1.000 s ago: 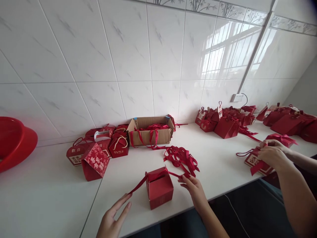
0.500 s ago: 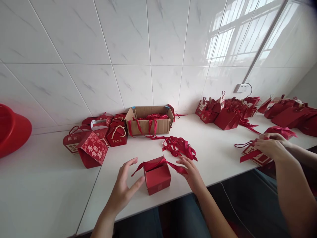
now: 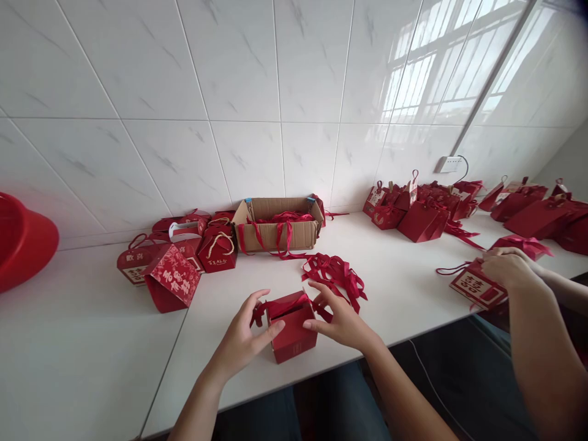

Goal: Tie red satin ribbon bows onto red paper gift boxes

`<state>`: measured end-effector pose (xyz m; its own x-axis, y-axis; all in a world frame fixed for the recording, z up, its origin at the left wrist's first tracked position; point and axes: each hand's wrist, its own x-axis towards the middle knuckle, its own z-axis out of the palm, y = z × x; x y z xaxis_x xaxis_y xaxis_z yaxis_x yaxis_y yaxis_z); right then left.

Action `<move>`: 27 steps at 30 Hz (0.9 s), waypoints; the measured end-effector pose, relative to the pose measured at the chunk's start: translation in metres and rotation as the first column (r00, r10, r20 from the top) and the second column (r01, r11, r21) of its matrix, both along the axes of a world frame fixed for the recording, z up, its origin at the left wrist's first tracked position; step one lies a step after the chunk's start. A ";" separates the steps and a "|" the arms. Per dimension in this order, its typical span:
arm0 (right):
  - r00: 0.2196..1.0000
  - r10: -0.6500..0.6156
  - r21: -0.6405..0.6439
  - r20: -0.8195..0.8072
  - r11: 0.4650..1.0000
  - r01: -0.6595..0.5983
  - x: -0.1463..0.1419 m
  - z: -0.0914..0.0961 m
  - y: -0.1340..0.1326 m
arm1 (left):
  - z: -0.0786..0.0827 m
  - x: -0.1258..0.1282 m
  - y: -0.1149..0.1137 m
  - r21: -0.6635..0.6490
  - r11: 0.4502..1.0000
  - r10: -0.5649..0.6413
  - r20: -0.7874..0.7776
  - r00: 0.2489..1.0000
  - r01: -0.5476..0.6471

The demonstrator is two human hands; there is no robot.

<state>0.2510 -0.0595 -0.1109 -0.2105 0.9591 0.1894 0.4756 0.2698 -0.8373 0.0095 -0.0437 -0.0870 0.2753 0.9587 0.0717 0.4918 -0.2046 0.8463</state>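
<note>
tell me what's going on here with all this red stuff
Someone's left hand and right hand are spread open on either side of a red box. A ribbon runs across its top, with ends out at both sides. Behind it are a ribbon pile and a carton holding more ribbon. At the right, a co-worker's hands are at another box.

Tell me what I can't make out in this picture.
Head view:
Inside of the small red cardboard box: its top shows only a dark gap.
Whether the bare left hand and bare right hand grip the shiny red ribbon: fingers partly cover it.
Bottom of the open brown cardboard carton: heaped red ribbons and its front wall hide it.
Rest of the round red plastic basin: cut off by the left edge.
</note>
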 end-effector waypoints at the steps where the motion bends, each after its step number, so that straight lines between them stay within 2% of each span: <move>1: 1.000 -0.003 0.000 0.019 1.000 0.003 -0.001 0.002 0.000 | 0.001 0.001 0.000 -0.002 1.000 0.001 0.014 1.000 -0.001; 4: 1.000 -0.003 0.010 0.027 1.000 0.003 -0.005 0.007 -0.001 | 0.006 0.005 -0.001 -0.024 1.000 -0.015 0.052 0.999 0.017; 8: 0.999 -0.021 0.012 -0.045 1.000 0.022 -0.012 0.007 -0.002 | 0.009 0.013 -0.001 -0.070 0.996 -0.051 0.100 0.994 0.058; 14: 0.991 -0.061 0.025 -0.120 0.998 0.064 -0.020 0.006 -0.003 | 0.005 0.017 0.003 0.011 1.000 -0.012 0.060 0.998 0.011; 20: 0.990 -0.078 0.017 -0.118 0.997 0.080 -0.021 0.008 -0.003 | 0.013 0.018 0.005 0.056 0.997 -0.046 -0.115 0.992 0.053; 27: 0.993 -0.086 0.010 -0.086 0.996 0.087 -0.026 0.014 -0.002 | 0.026 0.024 0.006 0.103 0.993 -0.018 -0.372 0.928 0.061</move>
<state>0.2253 -0.0619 -0.0968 -0.1091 0.9701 0.2166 0.4245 0.2425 -0.8724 0.0334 -0.0374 -0.0607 0.3400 0.9384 0.0622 0.7547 -0.3117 0.5773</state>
